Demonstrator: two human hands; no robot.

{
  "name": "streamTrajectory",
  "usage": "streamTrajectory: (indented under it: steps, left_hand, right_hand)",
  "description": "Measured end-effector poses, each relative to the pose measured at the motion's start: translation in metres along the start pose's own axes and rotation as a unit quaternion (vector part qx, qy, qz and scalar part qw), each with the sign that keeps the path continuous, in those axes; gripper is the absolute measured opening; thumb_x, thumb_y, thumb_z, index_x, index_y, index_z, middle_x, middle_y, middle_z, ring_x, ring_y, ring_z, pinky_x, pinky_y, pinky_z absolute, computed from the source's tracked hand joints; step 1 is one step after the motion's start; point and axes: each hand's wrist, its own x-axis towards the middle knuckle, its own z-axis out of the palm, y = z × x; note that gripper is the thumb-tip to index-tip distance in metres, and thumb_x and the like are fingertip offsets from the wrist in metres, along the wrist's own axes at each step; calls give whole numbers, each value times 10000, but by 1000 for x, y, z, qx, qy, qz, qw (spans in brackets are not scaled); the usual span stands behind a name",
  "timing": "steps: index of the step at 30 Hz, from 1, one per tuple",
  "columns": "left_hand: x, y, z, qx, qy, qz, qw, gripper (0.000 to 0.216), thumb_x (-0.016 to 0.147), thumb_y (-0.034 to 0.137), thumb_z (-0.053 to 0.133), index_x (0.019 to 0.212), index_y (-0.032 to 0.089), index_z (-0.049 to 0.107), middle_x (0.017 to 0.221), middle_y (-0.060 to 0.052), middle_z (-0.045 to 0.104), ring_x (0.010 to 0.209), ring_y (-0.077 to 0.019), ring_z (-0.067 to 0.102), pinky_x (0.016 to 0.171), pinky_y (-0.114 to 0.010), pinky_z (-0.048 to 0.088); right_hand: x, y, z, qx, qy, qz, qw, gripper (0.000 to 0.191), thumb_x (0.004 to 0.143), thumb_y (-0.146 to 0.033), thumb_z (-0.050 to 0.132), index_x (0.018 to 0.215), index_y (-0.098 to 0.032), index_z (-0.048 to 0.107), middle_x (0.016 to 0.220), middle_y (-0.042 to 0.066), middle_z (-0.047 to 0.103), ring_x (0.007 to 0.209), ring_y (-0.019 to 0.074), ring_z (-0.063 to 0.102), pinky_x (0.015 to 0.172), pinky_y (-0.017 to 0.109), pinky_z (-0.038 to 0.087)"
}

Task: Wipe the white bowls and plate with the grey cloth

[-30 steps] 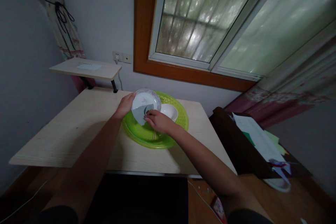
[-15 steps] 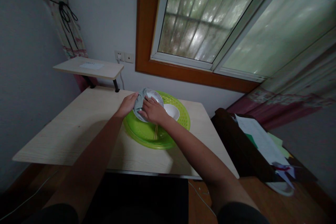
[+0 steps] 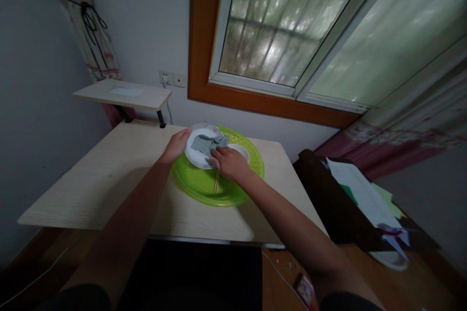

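Observation:
My left hand (image 3: 176, 144) grips the left rim of a white plate (image 3: 197, 155), held tilted over a round green tray (image 3: 251, 170). My right hand (image 3: 229, 162) presses a grey cloth (image 3: 207, 144) against the plate's face, fingers closed on the cloth. A small white bowl (image 3: 241, 150) sits in the tray just behind my right hand. A pair of chopsticks (image 3: 216, 182) lies in the tray below that hand.
The tray rests on a pale wooden table (image 3: 109, 175) under a window. A small raised shelf (image 3: 120, 95) stands at the table's back left. To the right, a dark stand (image 3: 328, 199) carries papers (image 3: 361, 194).
My right hand has slid the cloth from the plate's left rim toward its right side, uncovering more of the plate. My left hand stays on the rim.

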Motion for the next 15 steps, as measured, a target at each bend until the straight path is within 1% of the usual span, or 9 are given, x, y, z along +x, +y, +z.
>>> streamTrajectory:
  steps: [3, 6, 10, 13, 15]
  left_hand:
    - [-1, 2, -1, 5, 13, -3, 1000, 597, 936, 582, 357, 1129, 144, 714, 1232, -144, 707, 1153, -257, 639, 1046, -353, 446]
    - [0, 2, -1, 4, 15, -10, 1000, 595, 932, 584, 366, 1138, 146, 712, 1242, -144, 703, 1162, -265, 633, 1048, -365, 446]
    - [1, 1, 0, 1, 15, -6, 1000, 596, 931, 591, 356, 1118, 150, 710, 1213, -130, 715, 1127, -253, 642, 1029, -353, 461]
    - [3, 0, 1, 10, 17, 1, 1000, 591, 935, 590, 347, 1091, 151, 712, 1188, -124, 722, 1096, -241, 649, 1021, -337, 463]
    - [3, -1, 1, 19, 10, 6, 1000, 599, 938, 587, 338, 1080, 143, 714, 1166, -128, 726, 1077, -242, 653, 1015, -340, 465]
  right_hand:
    - [-12, -5, -2, 45, -23, -57, 997, 469, 1059, -421, 346, 1333, -166, 629, 1424, 152, 581, 1247, 257, 595, 1069, 412, 464]
    - [-13, -11, 1, 88, -35, -96, 991, 441, 1056, -376, 367, 1334, -165, 635, 1494, 125, 524, 1294, 248, 564, 1105, 408, 445]
    - [1, -20, 5, 127, -26, -137, 982, 429, 1057, -327, 362, 1355, -155, 617, 1481, 116, 543, 1316, 232, 547, 1134, 406, 420]
    - [18, -25, 9, 119, -8, -161, 980, 446, 1057, -315, 353, 1364, -108, 603, 1489, 138, 531, 1323, 243, 538, 1140, 408, 413]
    - [29, -27, 12, 108, 6, -164, 981, 453, 1057, -330, 358, 1374, -108, 594, 1471, 151, 547, 1359, 247, 506, 1165, 432, 380]
